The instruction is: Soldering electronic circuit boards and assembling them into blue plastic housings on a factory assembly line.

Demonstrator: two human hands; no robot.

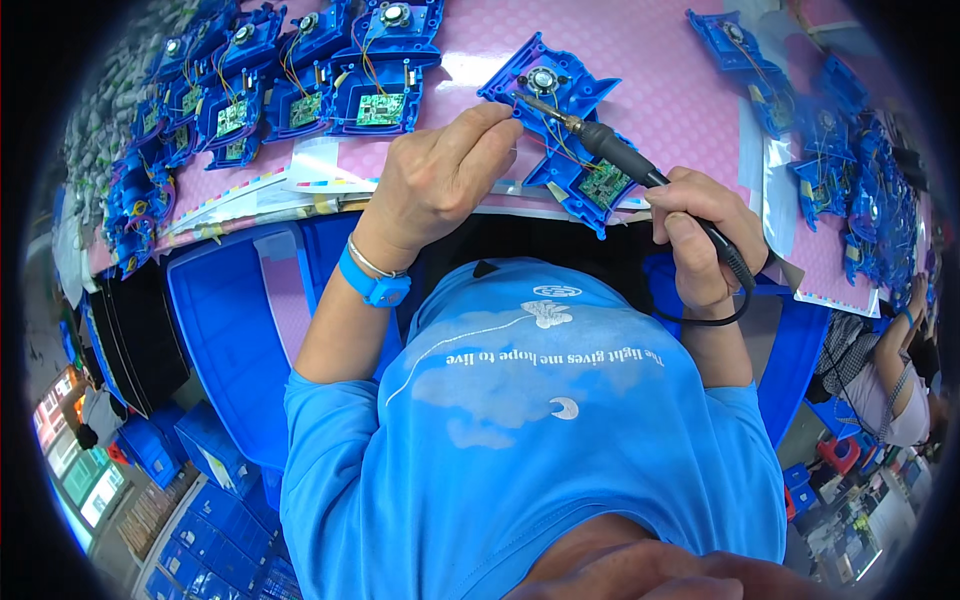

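My right hand grips a soldering iron by its black handle. The metal tip reaches up and left to the edge of a blue plastic housing half, near a round silver speaker. Close to that tip, my left hand is closed in a pinch; what its fingertips hold is too small to make out. Thin coloured wires run down from the speaker half to a second blue half with a green circuit board, which overhangs the table's near edge.
Several similar blue housings with boards and speakers stand in rows at the left of the pink table covering. More lie on the right side. Blue bins sit below the table edge. Another person's arm shows at far right.
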